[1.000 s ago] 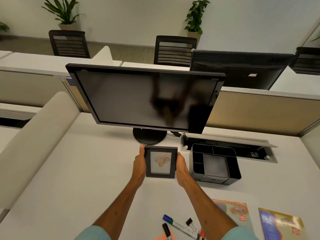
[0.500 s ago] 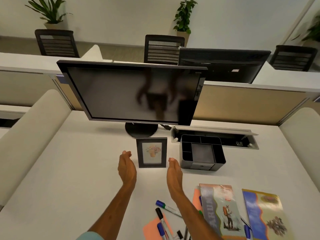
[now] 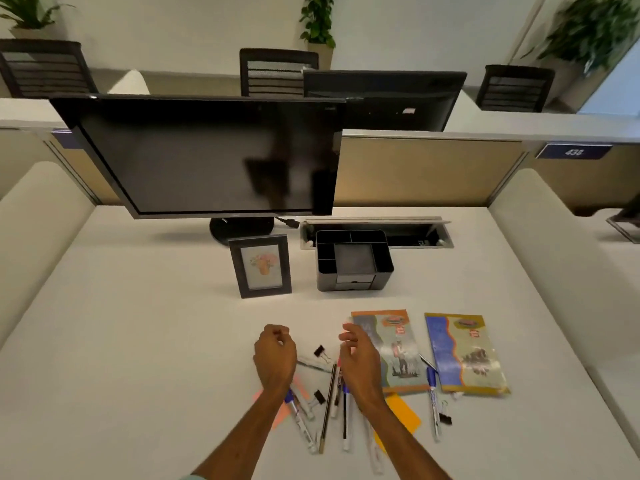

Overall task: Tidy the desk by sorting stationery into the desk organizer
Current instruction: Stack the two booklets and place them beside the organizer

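A black desk organizer [image 3: 353, 260] with several empty compartments stands on the white desk, right of a framed flower picture [image 3: 260, 266]. Near the front edge lie several pens and markers [image 3: 327, 407], black binder clips [image 3: 320, 351], and orange sticky notes [image 3: 403, 415]. Another blue pen [image 3: 433, 403] with a clip lies between two booklets. My left hand [image 3: 275, 358] hovers over the pens, fingers curled loosely and holding nothing. My right hand [image 3: 358, 362] hovers beside it, fingers apart and empty.
Two colourful booklets [image 3: 391, 348] [image 3: 464, 351] lie to the right of my hands. A large monitor [image 3: 207, 157] stands at the back, with an open cable tray [image 3: 415, 233] behind the organizer. Padded dividers flank the desk on both sides.
Both hands let go of the picture frame, which now stands upright, and pulled back toward me over the scattered pens. My view tilted down.
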{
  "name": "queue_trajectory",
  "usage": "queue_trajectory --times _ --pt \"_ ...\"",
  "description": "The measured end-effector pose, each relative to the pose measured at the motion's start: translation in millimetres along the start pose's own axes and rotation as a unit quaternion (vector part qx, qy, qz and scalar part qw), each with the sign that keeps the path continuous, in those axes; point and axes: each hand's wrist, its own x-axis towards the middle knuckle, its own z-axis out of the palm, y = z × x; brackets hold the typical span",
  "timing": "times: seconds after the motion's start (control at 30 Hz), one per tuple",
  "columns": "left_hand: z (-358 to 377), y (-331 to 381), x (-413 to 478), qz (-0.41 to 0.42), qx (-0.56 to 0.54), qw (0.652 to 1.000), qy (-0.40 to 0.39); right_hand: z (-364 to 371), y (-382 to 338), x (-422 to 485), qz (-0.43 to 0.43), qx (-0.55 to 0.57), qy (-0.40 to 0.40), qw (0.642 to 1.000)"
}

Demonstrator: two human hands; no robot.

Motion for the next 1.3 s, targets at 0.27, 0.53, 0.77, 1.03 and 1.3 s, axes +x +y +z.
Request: queue_trajectory --times 0.27,0.53,0.77,1.03,1.3 --pt "71 46 -59 0.067 0.134 0.983 -0.108 -112 53 29 -0.029 -0.248 0.091 0.964" --pt "110 65 -81 0.07 0.206 0.968 -0.125 -159 82 61 0.045 -0.331 -0.036 0.942" --pt "118 68 -86 0.038 0.222 0.968 -0.112 -157 78 76 0.039 -0.318 -0.037 0.947" --pt "123 80 -90 0.038 0.206 0.975 -0.069 -157 71 82 0.123 -0.243 -0.05 0.961" --pt "135 102 -98 0.089 0.113 0.985 -0.092 -183 60 95 0.145 -0.149 0.016 0.978"
